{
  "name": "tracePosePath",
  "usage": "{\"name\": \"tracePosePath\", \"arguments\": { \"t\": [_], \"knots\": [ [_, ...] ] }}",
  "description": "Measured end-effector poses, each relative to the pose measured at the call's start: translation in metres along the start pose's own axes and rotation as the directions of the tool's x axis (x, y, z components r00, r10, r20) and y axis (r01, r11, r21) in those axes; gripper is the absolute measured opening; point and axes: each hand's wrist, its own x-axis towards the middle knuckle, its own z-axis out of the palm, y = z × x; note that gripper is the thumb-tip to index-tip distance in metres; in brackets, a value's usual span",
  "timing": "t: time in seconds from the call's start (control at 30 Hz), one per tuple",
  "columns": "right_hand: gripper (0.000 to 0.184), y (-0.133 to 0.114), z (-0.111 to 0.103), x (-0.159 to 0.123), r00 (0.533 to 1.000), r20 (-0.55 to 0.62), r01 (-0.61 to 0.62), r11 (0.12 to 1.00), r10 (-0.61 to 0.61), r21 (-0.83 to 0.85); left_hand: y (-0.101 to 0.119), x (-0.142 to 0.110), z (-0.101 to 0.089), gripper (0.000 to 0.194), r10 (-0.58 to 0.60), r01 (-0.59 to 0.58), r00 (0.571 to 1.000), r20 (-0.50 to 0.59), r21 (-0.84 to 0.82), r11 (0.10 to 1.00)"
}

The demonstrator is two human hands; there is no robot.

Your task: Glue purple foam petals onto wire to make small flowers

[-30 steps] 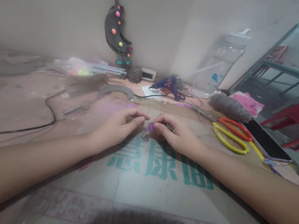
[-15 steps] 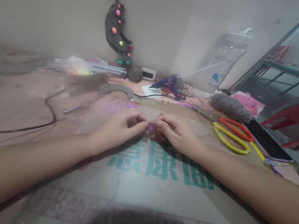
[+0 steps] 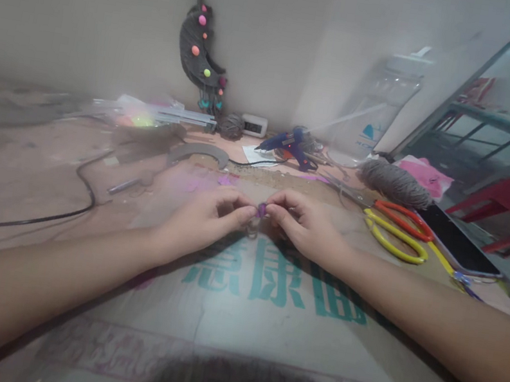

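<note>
A small purple piece, too small to name more exactly, is pinched between the fingertips of both hands above the printed sheet. My left hand is closed on its left side, thumb against forefinger. On the other side, my right hand holds it in a similar pinch. Something thin and looped hangs or lies just below the piece; I cannot tell which. Scraps of pink-purple material lie behind my left hand.
Scissors with red and yellow handles lie right, beside a phone and grey yarn. At the back are a blue glue gun, a water bottle and a small clock. A black cable curves at left.
The purple piece has shifted slightly to the right and turned between my fingertips, looking darker. Both hands keep their pinch; the things on the table stay put.
</note>
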Motion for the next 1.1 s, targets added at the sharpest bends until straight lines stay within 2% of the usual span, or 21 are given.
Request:
{"name": "tracePosePath", "arguments": {
  "t": [0.17,0.3,0.37,0.5,0.6,0.8,0.97,1.1],
  "knots": [
    [0.017,0.000,-0.001,0.000,1.000,0.005,-0.008,1.000,0.008,0.002,0.000,0.000,0.002,0.024,-0.018,0.018,1.000,0.009,0.028,0.999],
    [0.033,0.000,-0.003,-0.001,0.999,0.031,-0.016,1.000,0.015,0.020,0.000,0.001,0.003,0.022,-0.065,0.065,0.998,0.006,-0.065,0.996],
    [0.035,0.000,-0.003,-0.001,0.999,0.024,-0.042,0.997,0.041,0.064,0.000,0.001,0.003,0.022,-0.071,0.070,0.997,-0.003,-0.104,0.992],
    [0.023,0.000,0.000,0.000,0.996,0.027,-0.086,0.985,0.083,0.148,-0.001,0.001,0.003,0.023,-0.085,0.082,0.996,-0.022,-0.112,0.990],
    [0.020,0.000,0.001,-0.001,0.997,0.027,-0.074,0.987,0.071,0.140,-0.002,0.000,0.003,0.022,-0.086,0.084,0.996,-0.006,-0.112,0.990],
    [0.016,-0.002,0.001,-0.001,0.996,0.024,-0.091,0.989,0.089,0.117,0.000,0.000,0.003,0.020,-0.052,0.052,0.998,0.031,0.010,0.999],
    [0.010,-0.008,0.000,-0.001,0.991,0.085,-0.115,0.986,0.105,0.119,0.001,0.000,0.002,0.026,-0.068,0.066,0.998,-0.008,-0.145,0.987],
    [0.010,-0.009,-0.001,-0.002,0.991,0.121,-0.066,0.996,0.059,0.052,-0.001,0.000,0.002,0.027,-0.054,0.054,0.999,0.003,-0.155,0.987]
  ]
}}
